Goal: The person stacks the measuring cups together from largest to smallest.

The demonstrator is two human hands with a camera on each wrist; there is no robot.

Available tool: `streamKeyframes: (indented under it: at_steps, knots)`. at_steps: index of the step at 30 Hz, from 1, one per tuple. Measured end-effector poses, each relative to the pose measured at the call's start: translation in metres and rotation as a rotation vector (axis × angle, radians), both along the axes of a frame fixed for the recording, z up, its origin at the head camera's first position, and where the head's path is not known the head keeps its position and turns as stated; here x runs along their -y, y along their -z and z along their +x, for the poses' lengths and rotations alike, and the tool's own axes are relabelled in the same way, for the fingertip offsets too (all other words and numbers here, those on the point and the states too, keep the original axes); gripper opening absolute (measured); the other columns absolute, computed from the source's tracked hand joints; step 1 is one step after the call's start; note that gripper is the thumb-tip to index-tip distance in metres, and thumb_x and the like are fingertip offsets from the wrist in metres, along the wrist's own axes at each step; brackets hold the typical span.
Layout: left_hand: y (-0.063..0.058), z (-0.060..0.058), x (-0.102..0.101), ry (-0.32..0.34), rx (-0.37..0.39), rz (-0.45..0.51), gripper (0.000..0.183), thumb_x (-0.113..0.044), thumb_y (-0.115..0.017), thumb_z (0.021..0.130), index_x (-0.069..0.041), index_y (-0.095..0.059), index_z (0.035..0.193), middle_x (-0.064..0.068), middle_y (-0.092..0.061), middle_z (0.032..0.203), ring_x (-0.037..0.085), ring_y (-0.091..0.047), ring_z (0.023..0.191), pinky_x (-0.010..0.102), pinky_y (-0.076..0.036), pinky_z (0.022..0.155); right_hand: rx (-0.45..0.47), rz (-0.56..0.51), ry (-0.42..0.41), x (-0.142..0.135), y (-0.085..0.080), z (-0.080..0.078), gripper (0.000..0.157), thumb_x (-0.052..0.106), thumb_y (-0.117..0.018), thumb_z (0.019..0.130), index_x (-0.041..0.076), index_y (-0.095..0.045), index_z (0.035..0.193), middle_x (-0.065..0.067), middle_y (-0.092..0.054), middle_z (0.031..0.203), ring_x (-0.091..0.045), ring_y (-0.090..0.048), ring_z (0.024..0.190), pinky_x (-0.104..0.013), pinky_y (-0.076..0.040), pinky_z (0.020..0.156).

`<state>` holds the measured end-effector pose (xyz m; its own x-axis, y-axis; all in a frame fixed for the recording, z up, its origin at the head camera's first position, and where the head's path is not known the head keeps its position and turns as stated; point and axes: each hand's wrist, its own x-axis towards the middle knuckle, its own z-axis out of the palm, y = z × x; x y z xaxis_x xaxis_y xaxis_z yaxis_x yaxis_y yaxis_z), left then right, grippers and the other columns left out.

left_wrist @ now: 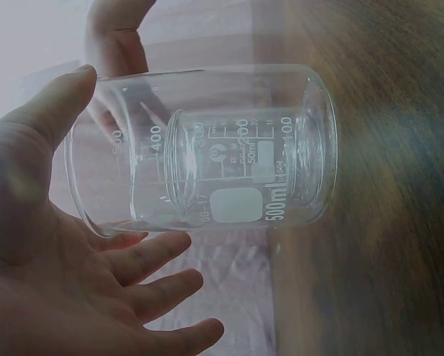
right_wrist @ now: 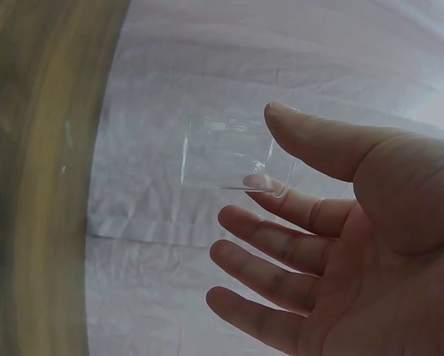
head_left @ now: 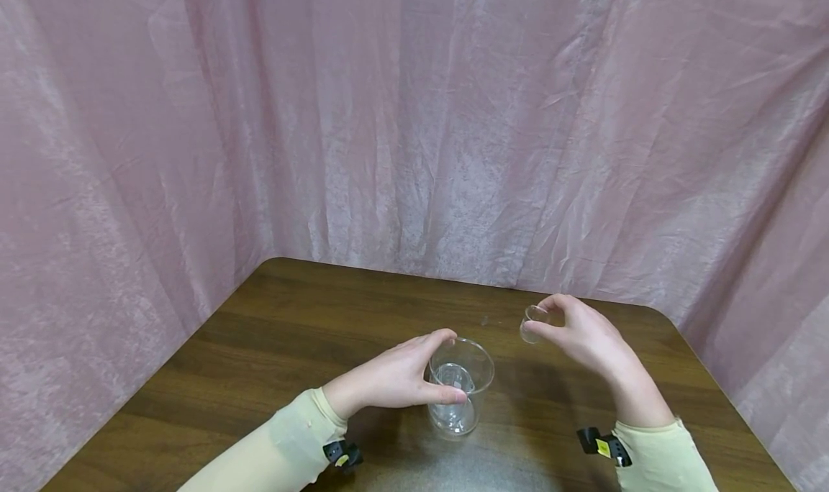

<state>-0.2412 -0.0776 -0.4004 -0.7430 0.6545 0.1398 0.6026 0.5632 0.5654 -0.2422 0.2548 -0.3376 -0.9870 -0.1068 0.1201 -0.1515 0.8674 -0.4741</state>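
Note:
A large glass beaker [left_wrist: 236,205] marked 500ml stands upright on the table, with a smaller beaker [left_wrist: 218,153] inside it. My left hand [head_left: 401,373] grips the large one near its rim, thumb on the near side and index finger on the far side; in the left wrist view the other fingers spread away from the glass. To the right and farther back, my right hand [head_left: 592,337] pinches a small clear beaker [right_wrist: 225,156] near its rim between thumb and index finger. That small beaker is held upright above the table, its other fingers loosely extended.
The brown wooden table [head_left: 311,305] has rounded far corners. Pink curtains [head_left: 414,118] hang around its back and sides. Small faint marks show on the wood between the two hands, toward the back.

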Motion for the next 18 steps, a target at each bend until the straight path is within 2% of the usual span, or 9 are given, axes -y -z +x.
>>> streamKeyframes:
  at_steps: [18]
  knots:
    - [-0.003,0.001,-0.001,-0.008,0.01,0.006,0.091,-0.07,-0.077,0.093,-0.018,-0.046,0.162,0.003,-0.061,0.154,0.022,-0.056,0.143,0.048,-0.049,0.116,-0.03,-0.016,-0.043,0.025,-0.006,0.006,0.055,0.059,-0.081,0.096,0.015,-0.073,0.128,-0.007,-0.073,0.134,-0.035,-0.067,0.119,-0.059,-0.052,0.096]
